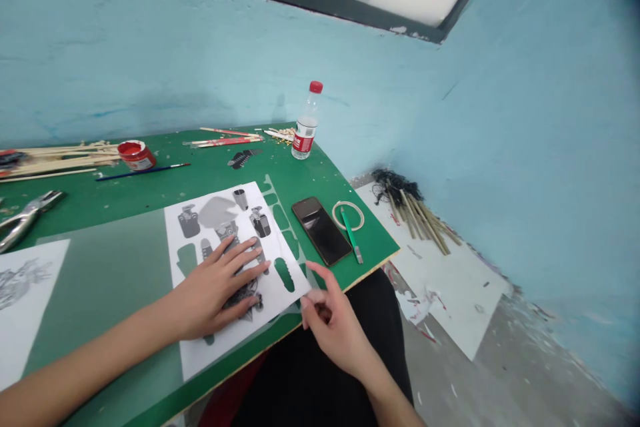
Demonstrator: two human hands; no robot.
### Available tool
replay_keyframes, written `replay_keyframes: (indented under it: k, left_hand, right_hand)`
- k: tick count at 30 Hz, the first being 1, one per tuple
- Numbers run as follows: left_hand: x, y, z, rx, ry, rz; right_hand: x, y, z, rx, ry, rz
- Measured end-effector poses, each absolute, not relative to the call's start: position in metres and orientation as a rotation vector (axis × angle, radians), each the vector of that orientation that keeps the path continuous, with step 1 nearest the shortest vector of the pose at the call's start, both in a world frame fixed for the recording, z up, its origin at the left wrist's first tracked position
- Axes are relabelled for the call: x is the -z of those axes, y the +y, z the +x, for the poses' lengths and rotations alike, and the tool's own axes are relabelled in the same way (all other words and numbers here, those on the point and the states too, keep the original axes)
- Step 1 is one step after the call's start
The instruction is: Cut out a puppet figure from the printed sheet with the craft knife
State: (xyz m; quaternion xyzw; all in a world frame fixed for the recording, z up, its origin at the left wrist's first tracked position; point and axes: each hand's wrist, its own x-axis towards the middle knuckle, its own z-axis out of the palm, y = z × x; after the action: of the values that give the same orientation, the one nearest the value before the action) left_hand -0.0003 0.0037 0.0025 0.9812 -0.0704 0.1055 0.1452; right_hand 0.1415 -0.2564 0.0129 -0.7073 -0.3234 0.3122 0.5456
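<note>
My left hand (220, 287) lies flat with spread fingers on a white printed sheet (193, 357), covering part of its grey shapes. Several shapes are cut out of this paper, and green shows through the holes. At its lower right corner is my right hand (333, 323), index finger extended, thumb and other fingers closed together on the paper's corner. A clear plastic sheet (115, 267) lies around and under the paper; its right strip (281, 217) has cut-out openings. Beyond that strip are a black phone (323, 230) and a green craft knife (351, 235).
On the green table (210, 177) are a water bottle (305, 130), red paint jar (136, 155), paintbrush (143, 172), pliers (30, 217), wooden sticks (65, 160), another printed sheet (30, 307) and a pale ring (363, 213). Bundled sticks (420, 220) lie on the floor at right.
</note>
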Motion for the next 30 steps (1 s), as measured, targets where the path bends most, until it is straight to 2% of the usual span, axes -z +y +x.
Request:
replay_keyframes:
  k: [4,13,17,25,30]
  left_hand:
    - [-0.002,0.005,0.000,-0.314,-0.217,2.812]
    - [-0.002,0.006,0.000,-0.304,-0.232,2.835]
    - [-0.003,0.005,-0.001,-0.306,-0.233,2.835]
    - [-0.005,0.006,0.000,-0.301,-0.258,2.889]
    - [-0.002,0.007,0.000,-0.317,-0.257,2.894]
  right_hand:
    - [-0.014,-0.260,0.138,-0.590,-0.916,-1.707]
    - [-0.015,-0.258,0.126,0.049,-1.433,-1.746]
    - [-0.010,-0.253,0.129,0.152,-1.566,-1.750]
    - [-0.008,-0.259,0.159,0.357,-0.990,-1.920]
    - [-0.014,-0.254,0.150,0.318,-1.476,-1.867]
